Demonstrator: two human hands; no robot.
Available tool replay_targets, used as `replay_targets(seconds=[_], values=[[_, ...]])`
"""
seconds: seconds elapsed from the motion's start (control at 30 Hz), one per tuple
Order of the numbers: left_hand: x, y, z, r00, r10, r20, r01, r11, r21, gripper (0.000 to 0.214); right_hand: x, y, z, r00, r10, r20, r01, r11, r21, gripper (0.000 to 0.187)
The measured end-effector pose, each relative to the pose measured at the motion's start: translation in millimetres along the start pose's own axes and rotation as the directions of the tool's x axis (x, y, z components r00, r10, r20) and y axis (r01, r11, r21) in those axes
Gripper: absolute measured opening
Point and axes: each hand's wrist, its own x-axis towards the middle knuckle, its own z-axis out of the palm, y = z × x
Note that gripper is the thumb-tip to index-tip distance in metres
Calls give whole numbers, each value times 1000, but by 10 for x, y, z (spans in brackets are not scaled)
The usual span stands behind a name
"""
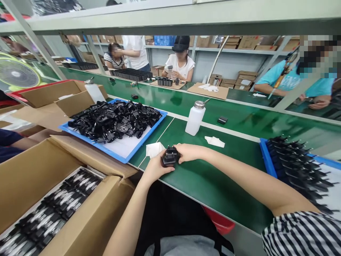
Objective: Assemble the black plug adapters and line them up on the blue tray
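Left hand: gripped 1 black adapter, pins upward.
Right hand: clasped the adapter's opposite side.
Adapter position: over the green bench, near its front edge.
White bottle: stood upright farther out.
Blue tray: held heaped black parts.

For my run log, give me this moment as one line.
left hand: holding black plug; right hand: holding same plug; beneath: green table; beyond: white bottle; to left: blue tray, heaped black parts
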Motion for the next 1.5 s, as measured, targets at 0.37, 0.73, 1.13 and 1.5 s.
replay_targets(seconds=[0.37, 0.73, 1.13, 1.5], values=[[-150, 751, 232, 974, 195, -118, -202, 978, -57, 61, -925, -310, -184, 929, -19, -370, 74, 988, 135, 63], [-153, 1164, 983, 733, 678, -44, -672, 714, -195, 26, -2212, -277, -1141, 219, -9, -976, 111, 994, 16, 51], [-831, 2209, 2463, 259, 722, 642, -958, 278, 73, 27, -3928, -37, -196, 263, 801, -537, -466, 593, 657, 38], [-735, 2074, 2133, 390, 699, 600, -917, 351, 187, 22, -3436, 594, 769, 242, 865, -440, -496, 500, 710, 56]])
